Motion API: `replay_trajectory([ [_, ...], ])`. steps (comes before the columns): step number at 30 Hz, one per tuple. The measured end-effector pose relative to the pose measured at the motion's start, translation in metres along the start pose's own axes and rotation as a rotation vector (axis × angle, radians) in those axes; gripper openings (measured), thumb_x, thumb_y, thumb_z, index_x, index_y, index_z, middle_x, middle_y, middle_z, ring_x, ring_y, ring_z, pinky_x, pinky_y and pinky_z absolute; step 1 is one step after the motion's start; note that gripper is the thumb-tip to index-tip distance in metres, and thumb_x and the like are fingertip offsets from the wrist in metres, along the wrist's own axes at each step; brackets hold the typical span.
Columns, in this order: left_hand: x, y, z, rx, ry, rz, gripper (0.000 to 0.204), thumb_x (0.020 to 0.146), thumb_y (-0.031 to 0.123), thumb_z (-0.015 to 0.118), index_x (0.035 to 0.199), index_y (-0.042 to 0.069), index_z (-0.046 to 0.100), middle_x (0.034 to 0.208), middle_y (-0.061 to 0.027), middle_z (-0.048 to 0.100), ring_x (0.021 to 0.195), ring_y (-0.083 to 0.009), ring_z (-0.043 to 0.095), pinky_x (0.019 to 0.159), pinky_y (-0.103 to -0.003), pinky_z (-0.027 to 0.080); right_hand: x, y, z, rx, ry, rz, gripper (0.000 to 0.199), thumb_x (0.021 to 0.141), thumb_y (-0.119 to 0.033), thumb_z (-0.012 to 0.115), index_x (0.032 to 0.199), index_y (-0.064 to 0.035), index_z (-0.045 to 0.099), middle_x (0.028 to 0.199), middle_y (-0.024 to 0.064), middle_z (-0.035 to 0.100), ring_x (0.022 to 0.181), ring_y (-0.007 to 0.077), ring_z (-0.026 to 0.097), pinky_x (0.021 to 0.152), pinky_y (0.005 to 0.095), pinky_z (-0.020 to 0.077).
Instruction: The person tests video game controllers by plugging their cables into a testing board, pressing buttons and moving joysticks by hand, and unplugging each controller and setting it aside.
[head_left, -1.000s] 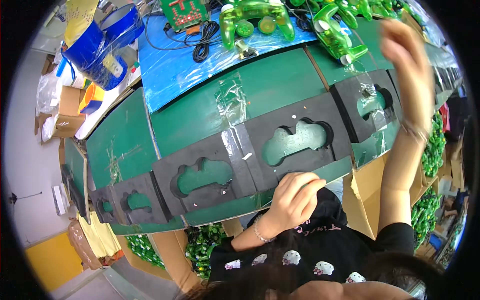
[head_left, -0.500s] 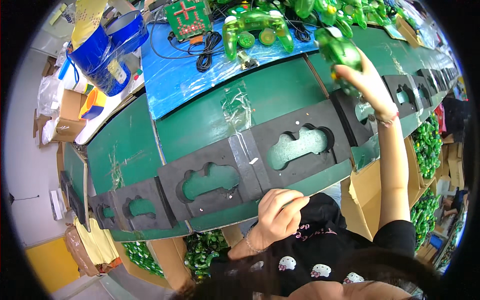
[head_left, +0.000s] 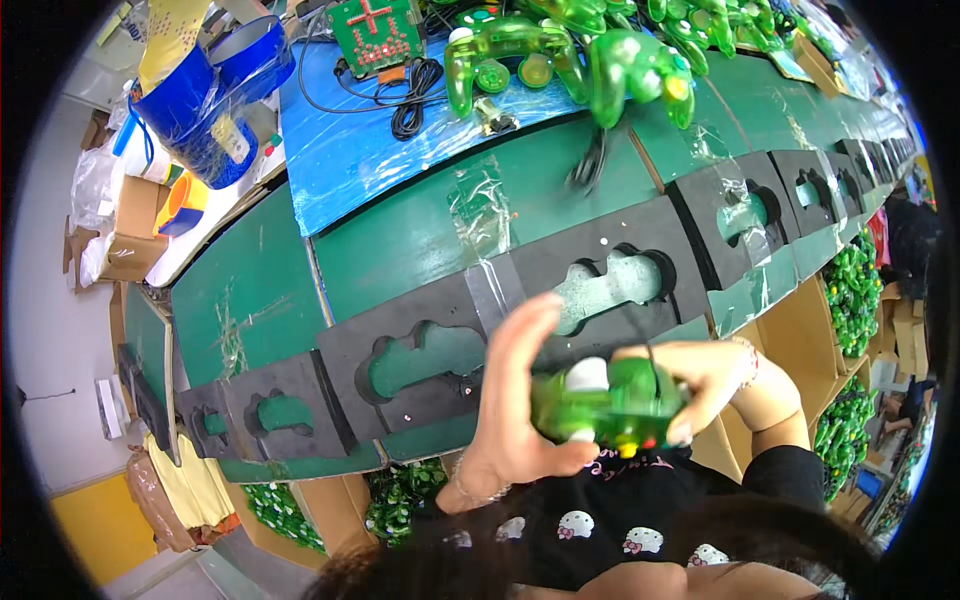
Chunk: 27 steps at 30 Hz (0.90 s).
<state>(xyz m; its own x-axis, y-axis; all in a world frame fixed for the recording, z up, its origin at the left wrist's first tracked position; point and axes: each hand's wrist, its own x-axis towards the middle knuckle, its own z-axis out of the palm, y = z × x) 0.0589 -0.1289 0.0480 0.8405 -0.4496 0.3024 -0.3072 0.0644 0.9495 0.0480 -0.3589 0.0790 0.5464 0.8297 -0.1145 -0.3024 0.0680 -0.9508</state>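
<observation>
A translucent green game controller (head_left: 610, 405) with white, yellow and red parts is held up before my chest, slightly blurred. My right hand (head_left: 715, 380) is closed round its right end, where a dark cable runs over the shell. Round the left end, my left hand (head_left: 505, 400) has its thumb and fingers spread wide; whether its palm touches the shell I cannot tell. Behind the hands, black foam blocks (head_left: 640, 225) with controller-shaped cutouts stand in a row along the green bench (head_left: 400, 240). Another green controller (head_left: 640, 75) lies farther back, its dark cable blurred.
On a blue sheet (head_left: 350, 180) lie a green circuit board (head_left: 378, 35), a coiled black cable (head_left: 410, 110) and a controller (head_left: 515, 60). More controllers crowd the far side. Blue tubs (head_left: 195, 115) stand at the left. Cartons of green parts (head_left: 850, 300) sit below the bench.
My right hand has brought the controller from the far right back toward my chest. My left hand has risen from the bench edge and spread open round its left end.
</observation>
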Motion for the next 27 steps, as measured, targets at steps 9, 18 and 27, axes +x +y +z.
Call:
replay_trajectory([
  [9,-0.008,0.019,-0.017,-0.137,-0.316,-0.127,0.059,0.065,0.027,0.079,0.113,-0.001,0.058,0.088,-0.0115,0.061,0.078,-0.0236,0.062,0.072,-0.032,0.048,-0.002,-0.006,-0.005,0.172,0.517,-0.12,0.026,0.09,-0.023,0.058,0.103,-0.0003,0.056,0.094,0.0124,0.063,0.075,0.022,0.062,0.073,0.0317,0.0488],
  [18,-0.036,-0.007,-0.023,-0.848,-0.246,0.141,0.065,0.068,0.051,0.074,0.099,-0.005,0.061,0.075,-0.0134,0.063,0.059,-0.0226,0.057,0.053,-0.032,0.044,0.016,-0.012,-0.1,-1.766,0.835,0.082,0.039,0.074,0.001,0.059,0.11,-0.0127,0.064,0.103,0.0127,0.055,0.099,0.028,0.052,0.085,0.0361,0.0448],
  [27,-0.052,-0.003,-0.036,-0.864,-0.002,-0.007,0.057,0.066,0.032,0.071,0.102,-0.009,0.054,0.086,-0.0162,0.061,0.069,-0.0173,0.057,0.062,-0.028,0.045,0.031,-0.032,-0.071,-0.986,0.749,-0.398,0.011,0.083,-0.013,0.064,0.088,-0.0026,0.063,0.089,0.0061,0.058,0.085,0.0194,0.054,0.076,0.0295,0.0437],
])
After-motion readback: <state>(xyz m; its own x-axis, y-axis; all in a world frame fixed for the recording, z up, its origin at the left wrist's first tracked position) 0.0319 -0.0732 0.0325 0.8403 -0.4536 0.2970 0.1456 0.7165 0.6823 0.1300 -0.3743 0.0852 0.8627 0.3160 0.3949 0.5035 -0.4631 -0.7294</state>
